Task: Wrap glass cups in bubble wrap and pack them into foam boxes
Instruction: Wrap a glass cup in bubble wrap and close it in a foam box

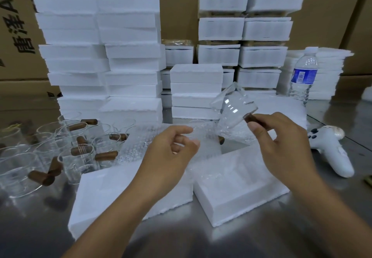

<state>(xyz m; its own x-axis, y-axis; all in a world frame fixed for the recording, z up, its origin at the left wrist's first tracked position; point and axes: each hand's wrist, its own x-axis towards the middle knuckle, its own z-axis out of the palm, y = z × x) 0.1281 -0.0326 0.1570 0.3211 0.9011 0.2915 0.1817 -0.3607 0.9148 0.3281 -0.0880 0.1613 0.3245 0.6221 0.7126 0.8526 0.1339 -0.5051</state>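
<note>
Your table (201, 243) is pretty crowded. Stacks of white foam boxes (100, 46) wall off the back, a water bottle (304, 76) stands at the right, and a white controller (332, 151) lies just beside your right hand (281, 143). A bunch of spare cups (80, 153) with brown handles sits at the left.

Right in front of you are a flat foam piece (112, 193) and an open foam box (237, 179). The bubble wrap (136, 147) is spread out behind them.

Your right hand pinches the glass cup (233, 113) by its brown handle. The cup is clear, tilted and up in the air over the wrap. Your left hand (173, 147) is curled, pinching the wrap's edge. Your hands are apart.
</note>
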